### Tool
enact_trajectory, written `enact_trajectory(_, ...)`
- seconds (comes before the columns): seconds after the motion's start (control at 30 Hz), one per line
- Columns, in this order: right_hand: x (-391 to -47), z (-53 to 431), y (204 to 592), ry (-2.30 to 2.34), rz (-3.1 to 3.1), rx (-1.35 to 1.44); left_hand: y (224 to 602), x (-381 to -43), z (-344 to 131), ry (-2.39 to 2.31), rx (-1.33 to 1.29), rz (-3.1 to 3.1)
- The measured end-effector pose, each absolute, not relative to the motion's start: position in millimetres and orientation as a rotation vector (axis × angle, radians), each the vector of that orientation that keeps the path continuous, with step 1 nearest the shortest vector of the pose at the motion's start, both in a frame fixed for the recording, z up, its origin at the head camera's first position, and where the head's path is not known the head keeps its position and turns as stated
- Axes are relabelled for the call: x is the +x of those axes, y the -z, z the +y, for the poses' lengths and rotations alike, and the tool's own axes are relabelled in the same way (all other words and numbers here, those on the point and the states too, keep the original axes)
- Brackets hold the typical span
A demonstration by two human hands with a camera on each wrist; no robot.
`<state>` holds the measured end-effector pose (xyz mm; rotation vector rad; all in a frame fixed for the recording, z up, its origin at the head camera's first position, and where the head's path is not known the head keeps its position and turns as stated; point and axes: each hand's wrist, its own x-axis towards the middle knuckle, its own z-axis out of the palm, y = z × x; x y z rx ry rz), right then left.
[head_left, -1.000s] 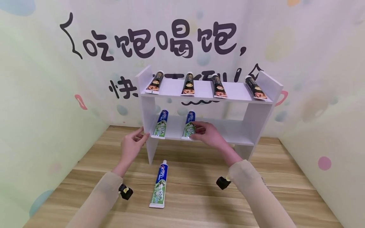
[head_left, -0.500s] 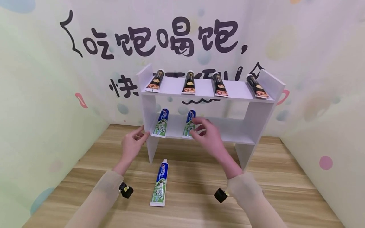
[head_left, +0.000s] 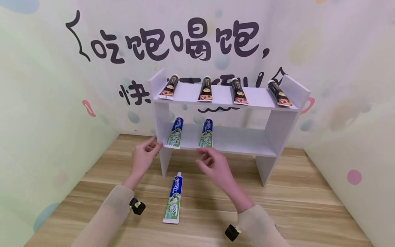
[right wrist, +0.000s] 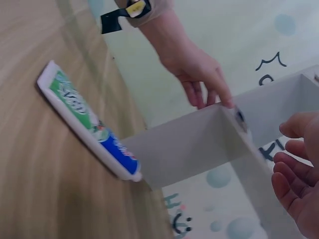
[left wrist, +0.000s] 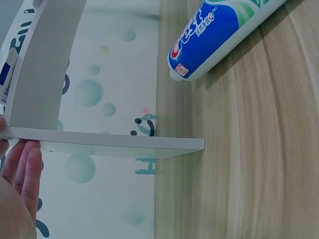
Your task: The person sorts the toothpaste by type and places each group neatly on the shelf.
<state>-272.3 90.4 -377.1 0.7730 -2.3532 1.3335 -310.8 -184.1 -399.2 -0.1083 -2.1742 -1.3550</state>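
My left hand holds the left side panel of a small white shelf, thumb on one face and fingers on the other, as the left wrist view shows. In front of the middle board, my right hand hangs in the air with loosely bent fingers and nothing in them. Just beyond it, a blue and green toothpaste tube lies on that board, its lower end at the fingertips in the head view. Another such toothpaste tube lies at the board's left end. A third toothpaste tube lies on the table before the shelf.
Several black toothpaste tubes lie spaced along the shelf's top board. The shelf stands on a wood-grain table, close to a patterned back wall with large dark characters. Pale walls flank both sides.
My right hand has let go of the second tube on the middle board and drawn back toward me and down. My left hand stays on the side panel.
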Motion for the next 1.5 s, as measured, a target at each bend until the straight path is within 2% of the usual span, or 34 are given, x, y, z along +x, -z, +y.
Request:
enact_trajectory(0.43, -277, 75, 420, -1.401, -2.485, 0.743, 401, -311, -183, 1.339, -0.104, -2.174)
enact_trajectory(0.83, -266, 50, 456, -1.291, -2.71, 0.633, 399, -311, -185, 1.349, -0.105, -2.197)
enact_trajectory(1.5, -254, 21, 482, -1.029, -2.905, 0.597, 397, -311, -184, 1.411, -0.113, -2.186)
